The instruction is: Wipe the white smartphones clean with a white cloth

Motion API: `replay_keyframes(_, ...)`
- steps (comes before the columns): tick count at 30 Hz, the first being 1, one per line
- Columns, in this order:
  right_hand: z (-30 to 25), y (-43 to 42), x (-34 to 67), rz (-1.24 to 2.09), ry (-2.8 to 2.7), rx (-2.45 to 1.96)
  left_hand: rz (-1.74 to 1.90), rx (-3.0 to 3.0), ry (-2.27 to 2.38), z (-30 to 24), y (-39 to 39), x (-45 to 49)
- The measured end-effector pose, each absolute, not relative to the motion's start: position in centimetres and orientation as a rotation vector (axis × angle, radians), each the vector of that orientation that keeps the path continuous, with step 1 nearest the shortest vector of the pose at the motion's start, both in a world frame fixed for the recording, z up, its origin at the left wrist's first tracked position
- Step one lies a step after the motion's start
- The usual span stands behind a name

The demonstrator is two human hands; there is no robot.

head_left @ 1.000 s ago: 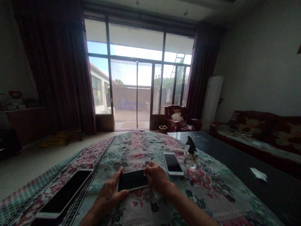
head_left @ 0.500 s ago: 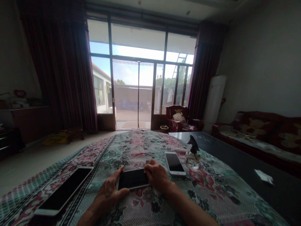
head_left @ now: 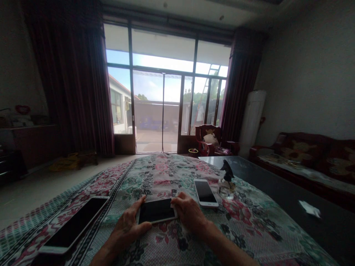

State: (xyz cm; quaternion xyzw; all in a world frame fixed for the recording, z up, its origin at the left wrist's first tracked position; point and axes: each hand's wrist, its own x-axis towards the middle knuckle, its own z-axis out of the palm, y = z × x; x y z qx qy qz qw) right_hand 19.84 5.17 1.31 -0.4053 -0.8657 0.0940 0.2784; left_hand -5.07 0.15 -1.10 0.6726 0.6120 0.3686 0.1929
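The middle phone point(head_left: 156, 211) is between the two hands, lying lengthwise from the left fingers to the right ones, its dark screen upward. It seems to rest on the flowered cloth point(head_left: 155, 255); whether it is slightly lifted, I cannot tell. The left hand point(head_left: 129, 222) has thumb and forefinger spread apart, holding the left end between them, the thumb at the near edge and the forefinger at the far corner. Probably this grip is chosen to steady the phone and leave most of its screen uncovered. The right hand point(head_left: 191, 215) has its fingers bent and gathered on the right end; a pale bit shows beneath them, but I cannot tell if they pinch something.

Just beyond the right fingers, to their right, lies the white phone point(head_left: 205, 192), face up. The larger phone point(head_left: 74, 225) lies to the left of the left fingers, apart from them. Both seem placed aside so that the hands have room.

Farther right of the right fingers stands a transparent spray bottle point(head_left: 226, 190) with a black head. A dark tube is visible inside; the liquid level is not clear.

Well apart from the right fingers, a crumpled white paper point(head_left: 310, 209) lies on the dark table point(head_left: 290, 195). Far ahead is a yellow-rimmed basket point(head_left: 193, 150), its contents too dark to name.
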Motion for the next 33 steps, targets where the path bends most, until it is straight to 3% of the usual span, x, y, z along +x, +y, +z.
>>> replay_keyframes(15,1.7,6.8,17.6,0.073,-2.396,-1.189,1.009,1.898,1.731,-0.9,0.1,-5.0)
replay_keyframes(33,0.9,5.1,19.6,0.175,-2.319,-1.087,1.015,1.877,1.731,-0.5,-0.1,-4.7)
